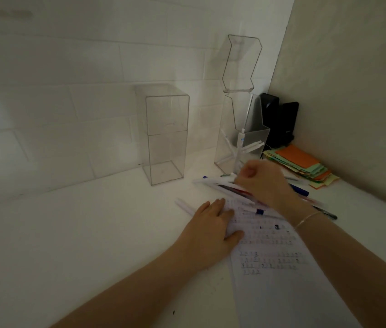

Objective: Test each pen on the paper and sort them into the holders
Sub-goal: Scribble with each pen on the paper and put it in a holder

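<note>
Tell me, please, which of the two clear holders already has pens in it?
The right-hand clear holder, nearest the black objects in the corner, has several white pens standing inside. The left holder shows none.

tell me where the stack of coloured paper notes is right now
In the head view, the stack of coloured notes lies at the right, in the corner by the wall, just right of the holder with pens.

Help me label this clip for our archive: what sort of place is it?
Probably a desk corner in an office or study. A white table stands against a tiled wall, with clear holders, a stack of coloured paper notes and a sheet of paper with pen marks.
</note>
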